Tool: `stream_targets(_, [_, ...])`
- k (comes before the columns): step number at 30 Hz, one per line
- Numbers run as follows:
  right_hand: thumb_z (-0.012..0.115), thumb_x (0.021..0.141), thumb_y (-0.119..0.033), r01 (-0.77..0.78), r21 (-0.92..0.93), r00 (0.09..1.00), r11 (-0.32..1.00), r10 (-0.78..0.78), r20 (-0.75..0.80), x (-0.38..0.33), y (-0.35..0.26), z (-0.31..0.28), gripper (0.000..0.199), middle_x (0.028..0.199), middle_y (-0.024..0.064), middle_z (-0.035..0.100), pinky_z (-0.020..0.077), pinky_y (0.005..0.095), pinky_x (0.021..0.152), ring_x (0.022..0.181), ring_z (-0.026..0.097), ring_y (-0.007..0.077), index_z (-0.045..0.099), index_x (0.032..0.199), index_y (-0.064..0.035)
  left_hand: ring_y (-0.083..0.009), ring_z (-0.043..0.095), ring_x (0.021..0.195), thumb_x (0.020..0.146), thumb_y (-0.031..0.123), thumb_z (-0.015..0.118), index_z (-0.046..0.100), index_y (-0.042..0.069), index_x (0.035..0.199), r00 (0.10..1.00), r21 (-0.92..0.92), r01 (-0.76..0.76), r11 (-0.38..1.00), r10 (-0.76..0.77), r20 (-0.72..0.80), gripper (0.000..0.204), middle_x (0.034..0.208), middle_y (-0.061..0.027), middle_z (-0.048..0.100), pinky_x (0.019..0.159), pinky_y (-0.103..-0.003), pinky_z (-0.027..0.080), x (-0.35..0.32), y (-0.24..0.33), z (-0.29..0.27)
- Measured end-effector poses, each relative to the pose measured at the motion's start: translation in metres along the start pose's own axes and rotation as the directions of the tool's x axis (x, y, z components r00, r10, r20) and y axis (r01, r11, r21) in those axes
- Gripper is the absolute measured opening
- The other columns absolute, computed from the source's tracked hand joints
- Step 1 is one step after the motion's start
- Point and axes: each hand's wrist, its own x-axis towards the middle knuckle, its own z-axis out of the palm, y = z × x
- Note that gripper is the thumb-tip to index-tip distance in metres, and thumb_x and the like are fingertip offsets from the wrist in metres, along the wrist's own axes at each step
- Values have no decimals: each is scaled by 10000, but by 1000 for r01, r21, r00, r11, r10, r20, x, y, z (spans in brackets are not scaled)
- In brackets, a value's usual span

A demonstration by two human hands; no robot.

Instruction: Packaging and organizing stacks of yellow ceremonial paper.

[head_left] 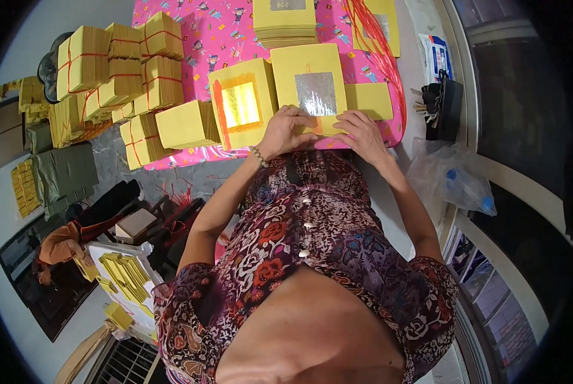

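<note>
A stack of yellow joss paper [289, 77] with a silver foil square [316, 95] on its top sheet lies at the table's near edge. At its near left corner, my left hand [287, 131] has its fingers bent over the sheets, thumb below them. My right hand [363, 134] grips the near right corner, fingers curled. The fingertips partly hide the paper's near edge. Touching on the left is another stack of joss paper [222, 96], with a gold foil square [241, 104] and an orange-red stripe. A smaller yellow stack [371, 100] lies to the right, partly covered.
Red-tied yellow bundles [81, 61] are piled at the left of the pink patterned table [209, 32]. Red strands [379, 45] hang along its right side. A plastic bag [453, 179] and black holder [448, 105] are farther right. Another person [65, 246] works at lower left.
</note>
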Motion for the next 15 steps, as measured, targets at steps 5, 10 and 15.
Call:
stream_targets(5, [722,806,-179,-25,67,1000,997,24,6,5,5,-3,152,1032,68,651,489,376,880,1031,588,256,719,901,-60,-259,613,975,793,235,776,775,91,894,999,-50,52,997,-52,-12,176,1023,-76,699,886,-370,488,1,-7,7])
stream_targets(10, [693,828,-144,-57,114,998,992,53,38,13,6,-7,98,990,63,654,489,373,860,975,588,255,729,883,-72,-264,614,989,807,226,754,784,98,892,996,-86,85,993,-87,-25,156,1013,-76,712,911,-373,487,1,-11,12])
stream_targets(15, [680,837,-129,-72,127,996,989,66,56,16,12,-7,89,968,62,651,485,373,846,951,582,260,728,878,-65,-260,610,995,812,238,748,786,111,891,994,-108,111,988,-112,-11,155,1012,-65,713,913,-366,483,7,-11,13])
